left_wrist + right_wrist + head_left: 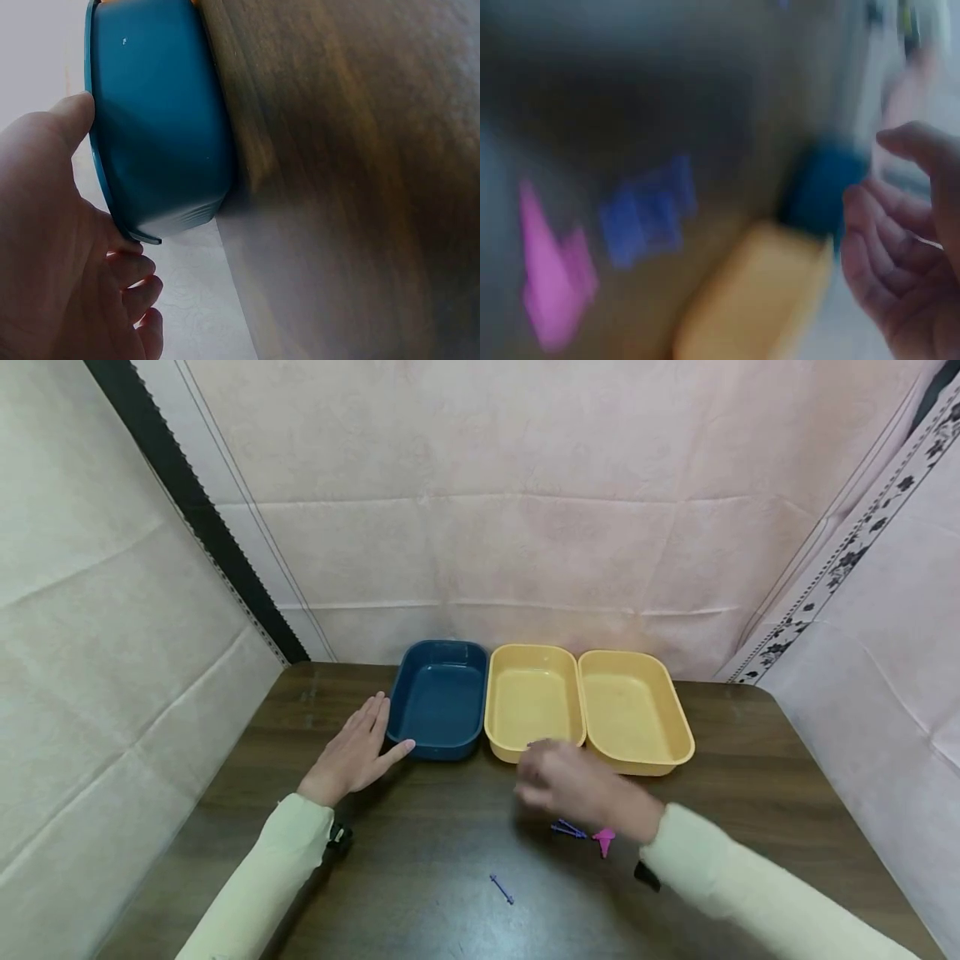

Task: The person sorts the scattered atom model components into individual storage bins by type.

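Observation:
My left hand rests at the left front corner of a dark blue tray, fingers extended along its side and the thumb at its front. In the left wrist view, the thumb and a finger touch the rim. My right hand, blurred, is over the front edge of the middle yellow tray with its fingers curled. A bit of a small purple stick shows at its fingertips; the rest is hidden. Below that hand lie several blue-purple sticks and a pink T-shaped piece.
A second yellow tray stands at the right end of the row, beside the middle one. A single purple stick with knobbed ends lies nearer the front of the brown wooden table. Pale cloth hangs behind the table and on both sides.

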`<state>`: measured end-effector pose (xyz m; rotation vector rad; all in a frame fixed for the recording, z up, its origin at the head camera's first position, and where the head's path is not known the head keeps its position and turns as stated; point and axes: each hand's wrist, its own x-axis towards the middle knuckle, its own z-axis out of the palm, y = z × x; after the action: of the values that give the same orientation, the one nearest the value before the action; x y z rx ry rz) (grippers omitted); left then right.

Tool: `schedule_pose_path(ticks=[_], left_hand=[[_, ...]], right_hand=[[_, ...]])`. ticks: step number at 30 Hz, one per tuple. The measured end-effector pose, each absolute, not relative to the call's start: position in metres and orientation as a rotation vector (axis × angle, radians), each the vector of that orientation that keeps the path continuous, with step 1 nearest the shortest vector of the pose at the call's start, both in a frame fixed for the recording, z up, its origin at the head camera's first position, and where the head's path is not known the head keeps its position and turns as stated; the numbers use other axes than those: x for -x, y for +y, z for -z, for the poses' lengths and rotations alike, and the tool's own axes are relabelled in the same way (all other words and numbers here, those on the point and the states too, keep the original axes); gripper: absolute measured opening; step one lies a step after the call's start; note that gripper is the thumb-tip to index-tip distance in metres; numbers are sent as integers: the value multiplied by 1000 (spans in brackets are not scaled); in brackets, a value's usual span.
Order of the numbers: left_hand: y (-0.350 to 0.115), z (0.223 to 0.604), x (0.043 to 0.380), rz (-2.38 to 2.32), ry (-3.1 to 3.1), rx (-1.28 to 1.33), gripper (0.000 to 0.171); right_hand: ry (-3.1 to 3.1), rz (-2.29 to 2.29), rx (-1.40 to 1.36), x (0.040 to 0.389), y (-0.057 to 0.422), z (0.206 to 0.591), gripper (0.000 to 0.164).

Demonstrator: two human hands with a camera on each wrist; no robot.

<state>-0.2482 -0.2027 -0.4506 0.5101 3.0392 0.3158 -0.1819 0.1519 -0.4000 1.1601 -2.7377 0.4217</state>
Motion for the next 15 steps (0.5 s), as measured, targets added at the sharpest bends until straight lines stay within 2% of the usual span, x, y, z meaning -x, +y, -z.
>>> schedule_pose_path(ticks=[4,8,11,15], left_hand=[[-203,448,248,-320,3041,-513,98],[-203,447,248,-329,3035,-514,98],[-202,449,248,-331,3030,-522,98],[-202,452,248,-330,3034,-528,98]], right_hand=[[-2868,-482,-1348,133,120,431,25],[-2881,-519,-1517,106,102,458,19],[-2858,-604,-1572,108,102,459,14],[-2819,-618,-1443,136,120,440,7]])
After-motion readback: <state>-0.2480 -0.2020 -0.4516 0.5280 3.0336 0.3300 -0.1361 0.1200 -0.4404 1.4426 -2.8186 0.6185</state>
